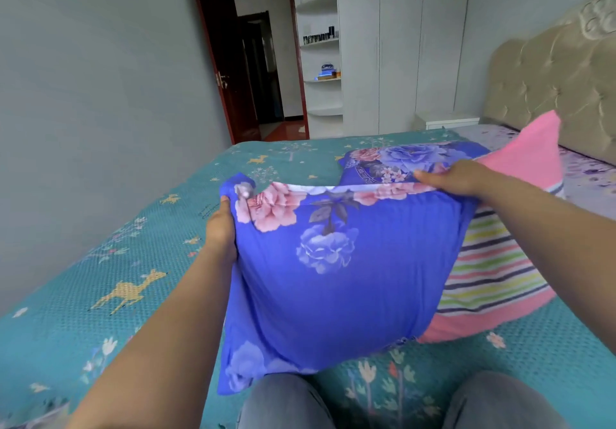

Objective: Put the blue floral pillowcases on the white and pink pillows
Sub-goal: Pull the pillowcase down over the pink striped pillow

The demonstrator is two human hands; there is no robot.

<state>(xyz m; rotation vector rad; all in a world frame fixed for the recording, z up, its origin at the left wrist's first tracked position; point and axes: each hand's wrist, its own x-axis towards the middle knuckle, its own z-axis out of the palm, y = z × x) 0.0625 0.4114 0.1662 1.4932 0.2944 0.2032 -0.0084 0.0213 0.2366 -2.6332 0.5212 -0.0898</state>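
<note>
Fingers (230,203) of both hands grip the upright pillowcase's (333,272) top corners.

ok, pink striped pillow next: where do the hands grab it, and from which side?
Probably the raised pink corner of the pink striped pillow, coming from the right. That end stands free and tilted up toward the headboard, while the near-left part is hidden under the blue floral pillow that both hands hold, left hand, right hand.
</note>
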